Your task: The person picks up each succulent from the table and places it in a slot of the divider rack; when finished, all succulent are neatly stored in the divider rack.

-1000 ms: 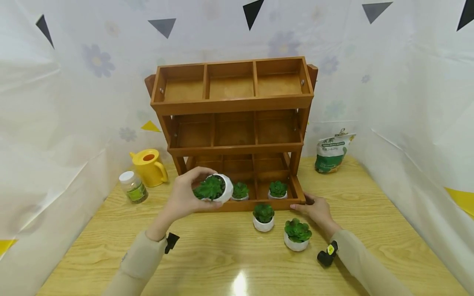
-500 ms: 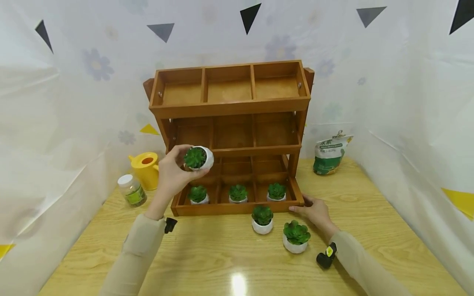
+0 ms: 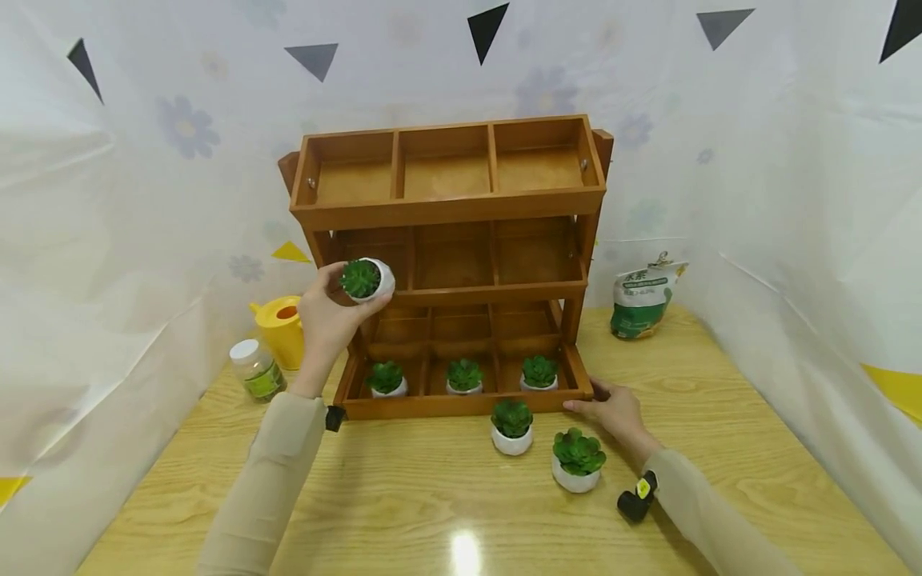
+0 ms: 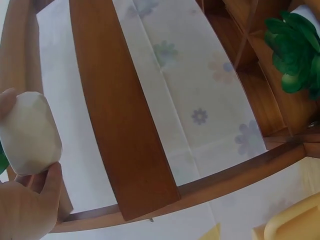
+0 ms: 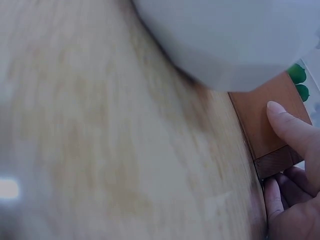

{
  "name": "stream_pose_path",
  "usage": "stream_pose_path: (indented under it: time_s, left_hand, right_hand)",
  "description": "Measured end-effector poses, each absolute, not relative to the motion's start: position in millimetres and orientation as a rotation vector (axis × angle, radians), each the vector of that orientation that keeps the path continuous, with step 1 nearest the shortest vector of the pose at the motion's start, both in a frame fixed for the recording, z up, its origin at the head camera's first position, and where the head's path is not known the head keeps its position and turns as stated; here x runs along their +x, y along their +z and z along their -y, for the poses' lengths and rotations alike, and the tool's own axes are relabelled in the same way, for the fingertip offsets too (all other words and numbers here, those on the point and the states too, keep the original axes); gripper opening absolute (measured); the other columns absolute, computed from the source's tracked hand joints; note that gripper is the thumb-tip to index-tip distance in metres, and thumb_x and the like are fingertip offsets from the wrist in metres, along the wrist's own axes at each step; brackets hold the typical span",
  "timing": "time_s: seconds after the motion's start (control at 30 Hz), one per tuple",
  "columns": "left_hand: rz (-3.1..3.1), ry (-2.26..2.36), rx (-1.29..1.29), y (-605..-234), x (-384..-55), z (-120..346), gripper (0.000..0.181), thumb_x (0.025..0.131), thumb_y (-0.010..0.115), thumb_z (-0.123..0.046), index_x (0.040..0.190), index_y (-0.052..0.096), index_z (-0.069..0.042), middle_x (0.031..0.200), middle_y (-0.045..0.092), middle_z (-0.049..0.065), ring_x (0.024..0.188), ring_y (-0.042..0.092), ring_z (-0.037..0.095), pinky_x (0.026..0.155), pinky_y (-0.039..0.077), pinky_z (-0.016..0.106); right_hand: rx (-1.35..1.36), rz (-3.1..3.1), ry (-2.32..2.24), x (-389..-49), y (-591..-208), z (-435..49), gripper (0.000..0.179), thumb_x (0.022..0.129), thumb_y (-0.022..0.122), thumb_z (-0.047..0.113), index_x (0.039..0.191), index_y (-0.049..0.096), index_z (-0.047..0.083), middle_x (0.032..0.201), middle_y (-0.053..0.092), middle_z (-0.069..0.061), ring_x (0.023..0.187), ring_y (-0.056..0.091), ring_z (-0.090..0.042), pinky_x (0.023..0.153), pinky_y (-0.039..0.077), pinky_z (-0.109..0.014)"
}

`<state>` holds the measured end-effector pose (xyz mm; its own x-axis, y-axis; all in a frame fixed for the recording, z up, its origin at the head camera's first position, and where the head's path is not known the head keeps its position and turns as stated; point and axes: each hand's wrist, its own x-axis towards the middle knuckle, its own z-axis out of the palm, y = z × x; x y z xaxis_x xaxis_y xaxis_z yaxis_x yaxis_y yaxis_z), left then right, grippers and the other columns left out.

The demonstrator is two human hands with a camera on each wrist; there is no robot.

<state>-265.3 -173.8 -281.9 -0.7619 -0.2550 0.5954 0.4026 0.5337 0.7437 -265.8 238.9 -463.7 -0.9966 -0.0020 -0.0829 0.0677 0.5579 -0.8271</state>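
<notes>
My left hand (image 3: 324, 320) grips a succulent in a white faceted pot (image 4: 31, 132), tilted with its green leaves facing left. It is held up before the left end of the middle tier of a three-tier wooden plant stand (image 3: 446, 206). My right hand (image 3: 615, 414) holds the front right corner of the bottom tier, thumb (image 5: 287, 125) on the front board and fingers curled behind the end. Along that tier sit a left potted succulent (image 3: 387, 379), a middle one (image 3: 464, 376) and a right one (image 3: 539, 373), one per front compartment.
Two more potted succulents, one nearer the stand (image 3: 511, 428) and one by my right wrist (image 3: 578, 460), stand on the wooden table (image 3: 403, 496). A yellow watering can (image 3: 282, 336) and a white-lidded jar (image 3: 258, 370) are at left. A clipped green-and-white bag (image 3: 644, 300) stands at right.
My left hand has lifted the potted succulent up and leftward from the bottom tier to the middle tier's height, uncovering the left succulent below. My right hand has stayed at the corner.
</notes>
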Motion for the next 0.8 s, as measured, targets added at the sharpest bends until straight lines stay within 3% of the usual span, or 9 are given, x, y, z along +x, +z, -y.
stream_pose_path:
  time_s: [0.27,0.4,0.53,0.8]
  left_hand:
    - [2.073,-1.262,-0.061,-285.8,-278.9,175.5,0.066,0.067,0.089,-0.02,0.122,0.059,0.0,0.116,0.064,0.017,0.097,0.064,0.025,0.073,0.047,0.01]
    - [2.043,-1.274,-0.047,-288.7,-284.5,175.9,0.066,0.068,0.088,-0.021,0.123,0.058,0.001,0.117,0.064,0.018,0.1,0.064,0.028,0.082,0.054,0.028]
    - [2.013,-1.297,-0.038,-291.4,-289.7,176.7,0.067,0.069,0.088,-0.022,0.124,0.058,0.002,0.118,0.063,0.019,0.103,0.064,0.029,0.088,0.053,0.042]
    - [2.003,-1.292,-0.06,-292.1,-296.5,176.5,0.067,0.067,0.089,-0.02,0.122,0.058,0.001,0.118,0.063,0.017,0.105,0.063,0.028,0.09,0.053,0.04]
  right_hand:
    - [0.057,-2.688,-1.464,-267.0,-464.9,-240.2,0.097,0.076,0.076,0.052,0.147,0.034,-0.001,0.147,0.037,-0.025,0.136,0.035,-0.041,0.109,0.034,-0.051]
    - [0.063,-2.687,-1.469,-266.9,-464.2,-240.3,0.097,0.076,0.076,0.051,0.146,0.034,-0.001,0.147,0.037,-0.025,0.137,0.035,-0.041,0.109,0.034,-0.051]
    - [0.068,-2.693,-1.468,-267.2,-463.4,-240.0,0.097,0.076,0.076,0.052,0.146,0.035,-0.001,0.147,0.038,-0.026,0.136,0.035,-0.042,0.109,0.034,-0.051]
    - [0.053,-2.703,-1.458,-266.1,-463.2,-239.8,0.096,0.076,0.076,0.051,0.145,0.036,-0.002,0.146,0.04,-0.025,0.135,0.038,-0.042,0.108,0.035,-0.051]
